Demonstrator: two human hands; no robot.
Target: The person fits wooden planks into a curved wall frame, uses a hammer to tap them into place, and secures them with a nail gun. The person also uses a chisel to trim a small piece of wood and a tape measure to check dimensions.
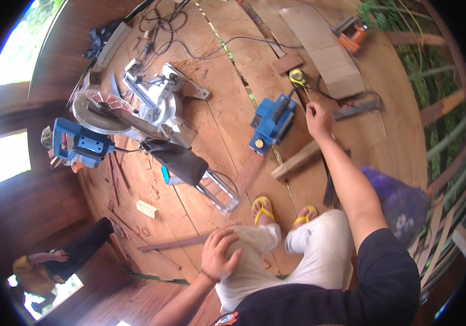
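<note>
My left hand (222,254) rests on my left knee with its fingers apart, holding nothing; a bead bracelet circles the wrist. Stretched out ahead, my right hand (318,120) hovers over the wooden floor with curled fingers. Whatever is in them, if anything, cannot be made out. To its left lies a blue electric hand planer (272,123) with a black top. A yellow tape measure (298,78) sits just beyond the hand. Right of it is a dark, flat tool (356,106), its kind unclear. Below the hand, a short wooden beam (296,161) lies at a slant.
A mitre saw (135,117) with a blue handle and dark dust bag stands at left. Cables (165,24) coil at the far side. An orange tool (352,37) lies beyond a wide board (328,51). Another person (43,266) is at lower left; a purple bag (398,204) is at right.
</note>
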